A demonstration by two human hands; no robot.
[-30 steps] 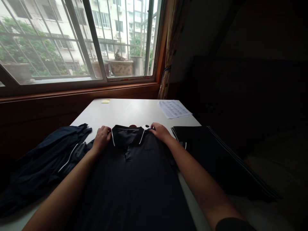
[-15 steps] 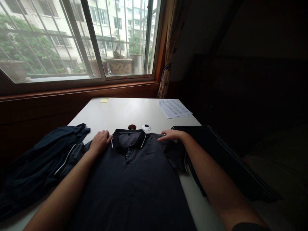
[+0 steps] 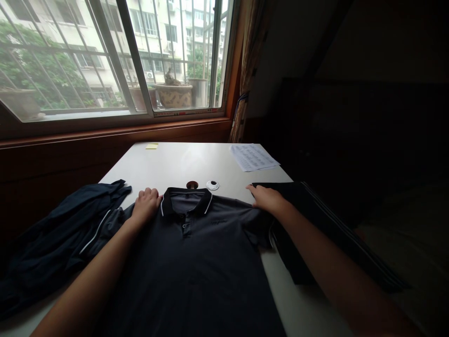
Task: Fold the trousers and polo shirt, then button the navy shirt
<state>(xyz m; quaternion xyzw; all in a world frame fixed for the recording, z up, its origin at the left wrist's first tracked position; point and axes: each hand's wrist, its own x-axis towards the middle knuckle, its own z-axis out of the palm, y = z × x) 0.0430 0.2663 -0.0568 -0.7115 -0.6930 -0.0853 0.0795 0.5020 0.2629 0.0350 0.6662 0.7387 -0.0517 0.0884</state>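
Across the white table [image 3: 175,164], in the head view, a dark polo shirt [image 3: 206,262] lay spread front up before you, its white-edged collar toward the window [image 3: 115,61]. Your left hand [image 3: 146,205] rested with bent fingers on the shoulder beside the collar; your right hand [image 3: 268,199] lay over the opposite sleeve. Whether either one grasped the cloth, I could not tell. Beyond the collar, the tabletop had a round hole [image 3: 192,185] and, just beside it, a white disc [image 3: 212,185]. A yellow note [image 3: 152,146] and printed sheets [image 3: 254,157] lay near the far edge. Dark clothes flanked the shirt: a rumpled garment [image 3: 66,229] on your left, a striped one [image 3: 308,203] on your right. Daylight came through the barred window, beside a tied curtain [image 3: 239,119]; the room's right side was deep in shadow.
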